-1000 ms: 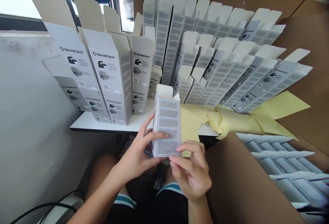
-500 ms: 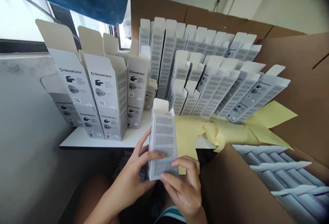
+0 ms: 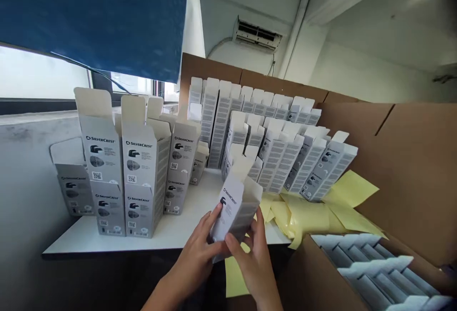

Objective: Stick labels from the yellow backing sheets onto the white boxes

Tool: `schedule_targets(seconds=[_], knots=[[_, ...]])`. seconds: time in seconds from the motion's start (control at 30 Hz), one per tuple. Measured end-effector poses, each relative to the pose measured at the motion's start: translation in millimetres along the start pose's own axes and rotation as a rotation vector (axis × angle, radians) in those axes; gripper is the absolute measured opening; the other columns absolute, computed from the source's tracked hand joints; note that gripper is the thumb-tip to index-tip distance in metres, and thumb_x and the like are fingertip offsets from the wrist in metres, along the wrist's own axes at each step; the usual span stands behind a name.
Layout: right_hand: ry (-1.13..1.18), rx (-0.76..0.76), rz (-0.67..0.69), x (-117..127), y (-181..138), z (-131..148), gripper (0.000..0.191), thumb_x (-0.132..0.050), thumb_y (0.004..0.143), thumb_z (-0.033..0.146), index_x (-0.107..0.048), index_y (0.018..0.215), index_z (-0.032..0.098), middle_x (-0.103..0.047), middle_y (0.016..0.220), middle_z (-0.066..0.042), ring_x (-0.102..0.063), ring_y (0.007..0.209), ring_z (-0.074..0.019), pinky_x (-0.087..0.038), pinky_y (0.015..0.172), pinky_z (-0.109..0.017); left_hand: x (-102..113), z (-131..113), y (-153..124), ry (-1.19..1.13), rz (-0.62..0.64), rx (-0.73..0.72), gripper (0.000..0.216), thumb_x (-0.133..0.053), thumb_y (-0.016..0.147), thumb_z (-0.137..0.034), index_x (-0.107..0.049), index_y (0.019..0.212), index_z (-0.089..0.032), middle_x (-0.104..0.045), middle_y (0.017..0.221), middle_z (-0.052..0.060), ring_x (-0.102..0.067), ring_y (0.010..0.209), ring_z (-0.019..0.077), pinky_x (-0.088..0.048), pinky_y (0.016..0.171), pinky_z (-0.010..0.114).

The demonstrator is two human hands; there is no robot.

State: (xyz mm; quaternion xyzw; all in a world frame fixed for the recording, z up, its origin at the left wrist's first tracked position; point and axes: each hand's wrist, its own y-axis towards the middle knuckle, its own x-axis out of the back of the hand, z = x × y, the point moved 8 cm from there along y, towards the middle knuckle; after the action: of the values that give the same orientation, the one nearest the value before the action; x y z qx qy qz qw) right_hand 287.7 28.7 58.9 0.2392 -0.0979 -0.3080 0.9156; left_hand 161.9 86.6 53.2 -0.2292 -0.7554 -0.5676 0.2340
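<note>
Both hands hold one grey-and-white SilverCrest carton (image 3: 235,206) just above the front edge of the white table (image 3: 178,228). The carton tilts to the right with its top flap open. My left hand (image 3: 198,251) grips its lower left side, fingers wrapped round it. Against the carton's lower right side my right hand (image 3: 252,258) presses with closed fingers. Behind it on the table stand rows of the same erected cartons (image 3: 143,178) with top flaps up.
More upright cartons (image 3: 271,149) lean in rows at the back, against brown cardboard walls (image 3: 403,159). Yellow paper sheets (image 3: 321,211) lie on the table's right part. A brown cardboard box (image 3: 364,268) at lower right holds flat folded cartons. A grey wall is at left.
The view has tilted upward. The carton has been turned from upright with its text side facing me to tilted right, logo side showing, and moved toward the table.
</note>
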Motion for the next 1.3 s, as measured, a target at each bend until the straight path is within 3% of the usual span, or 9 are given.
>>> schedule_targets(seconds=[0.13,0.23,0.3,0.43,0.5,0.6,0.7,1.03,1.3], knots=[[0.068,-0.059,-0.149,21.6,22.2,-16.2,0.085,-0.078,0.079,0.043,-0.03,0.148,0.027,-0.069,0.121,-0.012,-0.072,0.101,-0.0249,-0.061,0.084,-0.04,-17.8,-3.2,15.3,-0.012,0.039,-0.08,0.045,-0.056,0.071,0.013,-0.074,0.089,-0.024,-0.005,0.171,-0.003,-0.028,0.152,0.037,-0.037,0.117,0.06],[0.055,-0.026,-0.268,51.5,45.7,-15.3,0.087,-0.084,0.071,0.043,-0.035,0.141,0.024,-0.071,0.11,-0.009,-0.072,0.096,-0.0246,-0.06,0.082,-0.04,-23.2,-0.3,20.7,-0.048,-0.034,-0.088,0.047,-0.055,0.076,0.01,-0.073,0.102,-0.025,-0.012,0.171,0.003,-0.026,0.153,0.0347,-0.023,0.12,0.067],[0.029,0.054,-0.405,75.6,68.2,-7.5,0.089,-0.085,0.067,0.043,-0.035,0.137,0.023,-0.069,0.108,-0.008,-0.071,0.096,-0.0242,-0.059,0.084,-0.04,-31.0,13.4,20.5,-0.05,-0.046,0.023,0.045,-0.055,0.082,0.004,-0.069,0.116,-0.023,-0.022,0.168,0.012,-0.028,0.152,0.0331,-0.02,0.121,0.068],[-0.186,0.246,-0.556,101.4,127.2,12.2,0.09,-0.08,0.063,0.046,-0.034,0.135,0.017,-0.062,0.122,-0.016,-0.068,0.104,-0.0262,-0.056,0.088,-0.043,-71.0,46.4,9.2,-0.028,0.261,0.282,0.045,-0.067,0.088,-0.022,-0.062,0.133,-0.027,-0.037,0.161,0.016,-0.038,0.148,0.0365,-0.02,0.119,0.071],[-0.332,0.278,-0.571,104.1,157.4,16.0,0.093,-0.077,0.061,0.049,-0.034,0.134,0.013,-0.06,0.124,-0.02,-0.066,0.108,-0.0297,-0.054,0.092,-0.046,-86.5,53.5,2.9,-0.033,0.386,0.324,0.042,-0.067,0.091,-0.039,-0.064,0.132,-0.031,-0.044,0.158,0.014,-0.04,0.146,0.0361,-0.02,0.119,0.069],[-0.449,0.286,-0.612,106.3,191.0,16.3,0.096,-0.078,0.056,0.046,-0.036,0.135,0.01,-0.053,0.134,-0.025,-0.054,0.125,-0.037,-0.043,0.106,-0.054,-97.6,56.9,-1.0,-0.034,0.446,0.357,0.04,-0.06,0.094,-0.051,-0.068,0.128,-0.031,-0.05,0.154,0.014,-0.041,0.147,0.0328,-0.022,0.121,0.063],[-0.538,0.288,-0.616,100.9,211.7,14.2,0.098,-0.077,0.057,0.044,-0.036,0.138,0.01,-0.047,0.141,-0.026,-0.044,0.135,-0.0402,-0.034,0.113,-0.055,-100.9,58.3,-2.0,-0.019,0.443,0.385,0.042,-0.061,0.093,-0.053,-0.068,0.128,-0.031,-0.048,0.155,0.013,-0.039,0.148,0.0322,-0.024,0.122,0.06],[-0.643,0.29,-0.549,75.4,245.4,-9.1,0.099,-0.075,0.064,0.044,-0.031,0.145,0.009,-0.041,0.146,-0.026,-0.038,0.14,-0.0382,-0.033,0.115,-0.051,-103.5,62.0,-2.4,-0.013,0.414,0.393,0.043,-0.065,0.088,-0.054,-0.071,0.124,-0.031,-0.051,0.153,0.011,-0.041,0.146,0.0332,-0.027,0.122,0.056],[-0.626,0.252,-0.534,74.3,263.3,-30.4,0.099,-0.077,0.06,0.043,-0.035,0.143,0.007,-0.049,0.142,-0.027,-0.045,0.136,-0.0402,-0.035,0.113,-0.053,-106.4,61.4,-2.8,-0.008,0.412,0.397,0.043,-0.065,0.088,-0.054,-0.07,0.124,-0.031,-0.05,0.153,0.012,-0.041,0.145,0.0343,-0.027,0.121,0.057]])
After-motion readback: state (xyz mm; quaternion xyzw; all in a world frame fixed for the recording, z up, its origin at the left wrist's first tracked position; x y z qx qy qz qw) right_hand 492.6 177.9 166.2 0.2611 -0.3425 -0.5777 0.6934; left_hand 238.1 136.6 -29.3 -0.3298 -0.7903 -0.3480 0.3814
